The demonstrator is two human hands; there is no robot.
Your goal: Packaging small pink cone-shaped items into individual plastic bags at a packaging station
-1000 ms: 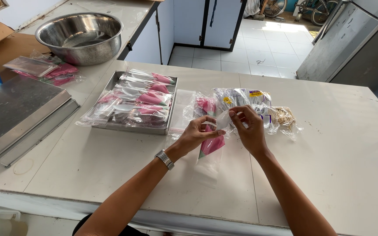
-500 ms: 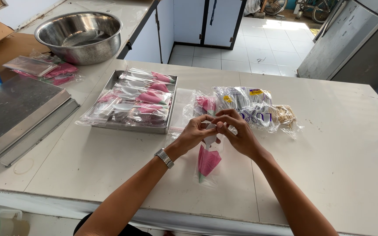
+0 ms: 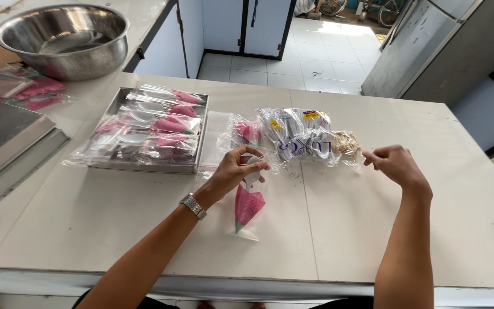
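Head view: at mid-table, the left hand (image 3: 232, 171) pinches shut the top of a clear bag holding a pink cone (image 3: 248, 206); bare tabletop (image 3: 338, 229) lies ahead. The right hand (image 3: 393, 163), fingers closed, plucks at a printed plastic packet (image 3: 304, 143). A steel tray of filled bags (image 3: 150, 129) crowds the left.

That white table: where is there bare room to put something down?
The table is bare between the left hand and right hand, and below the metal tray. It is crowded around the tray, the clear packets and the steel bowl.
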